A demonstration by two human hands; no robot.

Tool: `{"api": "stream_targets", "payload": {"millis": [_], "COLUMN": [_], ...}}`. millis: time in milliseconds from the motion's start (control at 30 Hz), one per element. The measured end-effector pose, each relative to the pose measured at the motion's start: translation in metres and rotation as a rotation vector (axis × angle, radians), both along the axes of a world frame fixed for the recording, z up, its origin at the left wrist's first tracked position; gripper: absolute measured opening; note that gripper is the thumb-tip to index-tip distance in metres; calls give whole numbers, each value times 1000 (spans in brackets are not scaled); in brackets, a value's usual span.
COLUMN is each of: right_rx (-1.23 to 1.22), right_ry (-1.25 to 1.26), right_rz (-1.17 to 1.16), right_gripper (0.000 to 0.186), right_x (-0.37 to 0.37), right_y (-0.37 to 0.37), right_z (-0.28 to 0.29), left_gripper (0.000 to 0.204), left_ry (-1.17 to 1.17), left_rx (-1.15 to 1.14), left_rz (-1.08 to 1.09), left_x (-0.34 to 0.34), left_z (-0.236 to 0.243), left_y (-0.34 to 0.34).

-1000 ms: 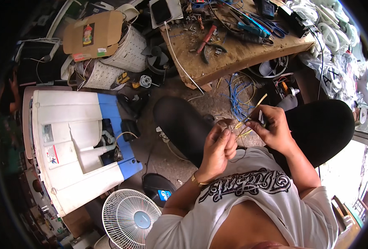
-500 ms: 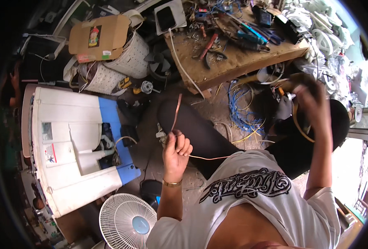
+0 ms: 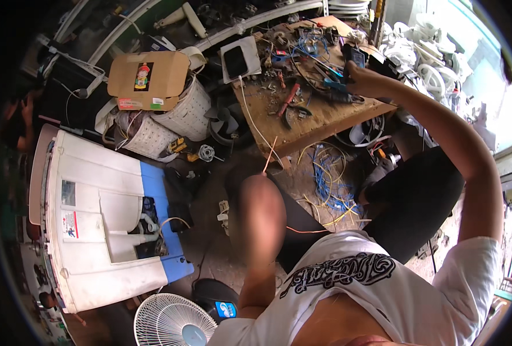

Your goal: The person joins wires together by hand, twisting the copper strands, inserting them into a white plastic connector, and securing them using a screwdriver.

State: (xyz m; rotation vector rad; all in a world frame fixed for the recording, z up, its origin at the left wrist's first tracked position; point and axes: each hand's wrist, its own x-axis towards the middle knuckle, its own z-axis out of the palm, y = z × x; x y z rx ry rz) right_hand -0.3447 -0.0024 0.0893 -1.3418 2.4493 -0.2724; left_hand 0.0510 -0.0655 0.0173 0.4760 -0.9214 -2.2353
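Note:
My left hand (image 3: 260, 210) is smeared in front of my knee, closed on a thin copper wire (image 3: 271, 151). One end of the wire sticks up past the hand; a thinner coppery length (image 3: 307, 231) runs from behind the hand toward my shirt. My right arm stretches over the wooden workbench (image 3: 319, 124), and my right hand (image 3: 364, 81) is among the tools at its far right part. A dark box-shaped device (image 3: 355, 56) is beside its fingers, and a blue-handled tool (image 3: 335, 86) lies just left. Whether these fingers grip anything cannot be made out.
Red-handled pliers (image 3: 289, 99) and scraps lie on the bench. Blue and yellow wires (image 3: 328, 176) tangle on the floor. A white-and-blue appliance housing (image 3: 86, 230), a fan (image 3: 172, 320), white baskets (image 3: 184, 109) and a cardboard box (image 3: 146, 81) stand left.
My right hand has swung from above my right knee up onto the bench's far right. My left hand has shifted slightly right, still with the copper wire. The head view has tilted.

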Motion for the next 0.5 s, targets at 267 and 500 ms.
{"api": "stream_targets", "payload": {"millis": [267, 500], "right_rx": [-165, -197], "right_ry": [-65, -795], "right_rz": [130, 406], "right_gripper": [42, 42], "right_x": [-40, 134], "right_y": [-63, 14], "right_z": [-33, 11], "left_gripper": [62, 73], "left_ry": [194, -169], "left_rx": [93, -645], "left_rz": [-32, 112], "left_x": [-53, -106], "left_z": [6, 18], "left_y": [11, -11]}}
